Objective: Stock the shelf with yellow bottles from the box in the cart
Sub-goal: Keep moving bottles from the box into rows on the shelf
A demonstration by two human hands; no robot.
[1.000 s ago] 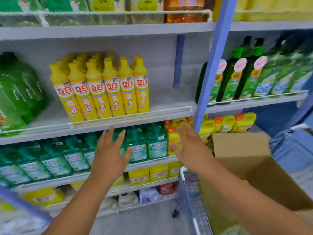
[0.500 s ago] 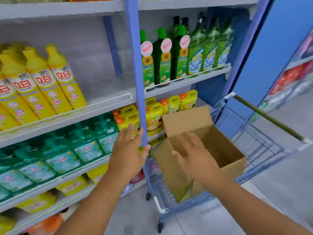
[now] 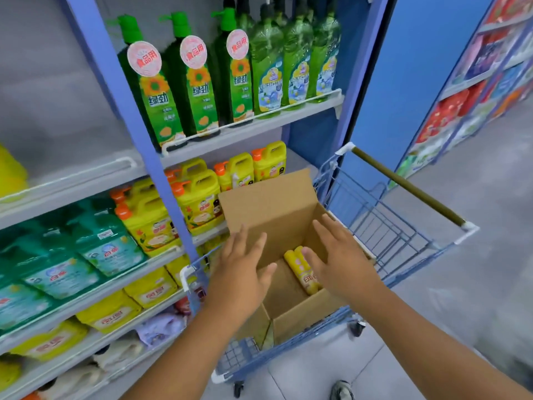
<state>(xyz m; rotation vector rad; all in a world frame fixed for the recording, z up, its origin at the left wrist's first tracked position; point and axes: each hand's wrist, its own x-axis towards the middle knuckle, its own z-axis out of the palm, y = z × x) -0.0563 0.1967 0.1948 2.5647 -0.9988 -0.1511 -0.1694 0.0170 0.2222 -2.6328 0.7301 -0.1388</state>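
Shop aisle with a pale grey tiled floor (image 3: 432,356), and a shoe toe (image 3: 342,391) poking in at the bottom edge. Closest to the camera, both forearms reach forward. Left hand (image 3: 242,272) hangs over the near-left corner of the cardboard box (image 3: 302,316), fingers spread and straight, gripping nothing. Right hand (image 3: 337,261) is just the same, loose and splayed, hovering over the right side of the box, thumb right above the bottles but I can't tell if it touches them.

Down in the box, two yellow bottles (image 3: 305,269) lie flat side by side along the right wall, caps pointing away. One box flap stands up at the far side. That box sits in a blue wire cart (image 3: 383,226) with a dark handle bar (image 3: 409,189) on the right.

Past the cart on the left is the shelf (image 3: 86,180), bare apart from a bit of yellow at the far left edge. Teal refill pouches (image 3: 95,249) sit a level lower, yellow jugs (image 3: 202,200) with orange caps are behind the box, and green bottles (image 3: 202,79) stand up top.
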